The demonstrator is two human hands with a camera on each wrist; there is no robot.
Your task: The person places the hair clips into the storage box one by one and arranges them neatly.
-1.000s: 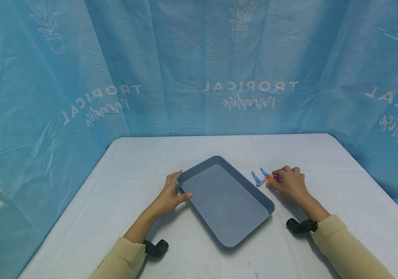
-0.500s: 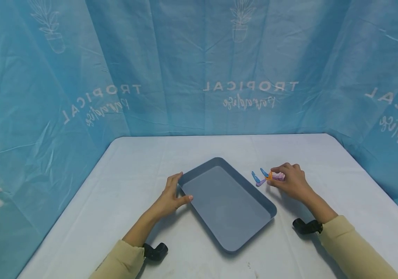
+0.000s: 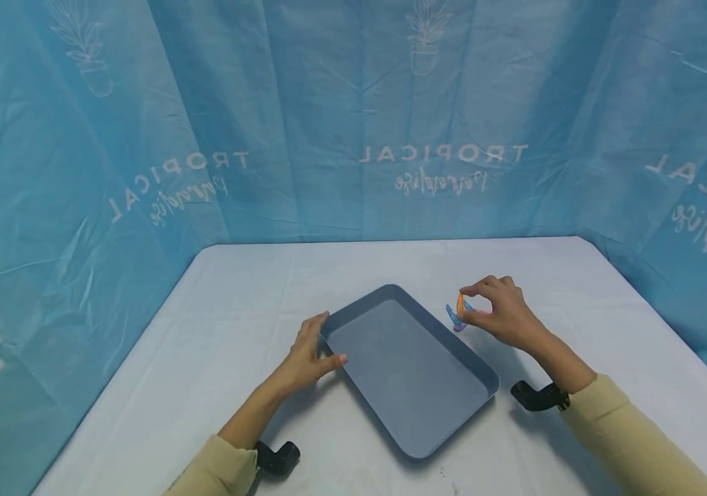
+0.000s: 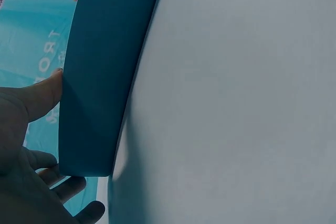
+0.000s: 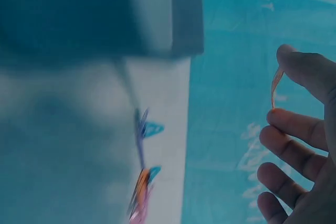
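A grey rectangular tray [image 3: 412,372] stands on the table, turned at an angle. My left hand [image 3: 303,355] grips its left corner, thumb over the rim and fingers along the outer side. In the left wrist view, the thumb and fingertips touch the wall of the tray [image 4: 100,87]. Just beyond the tray's right side, my right hand [image 3: 504,315] pinches a slim orange hair clip [image 5: 276,83] between thumb and index finger, raised off the table. Beneath it lie several more clips, including a blue one [image 5: 153,128] and an orange one [image 5: 140,184], partly hidden in the head view.
A white cloth covers the table [image 3: 254,289]. Blue printed curtains [image 3: 341,124] hang behind it and at both sides. A black wrist camera [image 3: 277,458] sits on the left wrist, another camera [image 3: 539,396] on the right.
My right hand has lifted the orange clip from the small pile and moved slightly left toward the tray. The tray and my left hand have shifted a little right and nearer.
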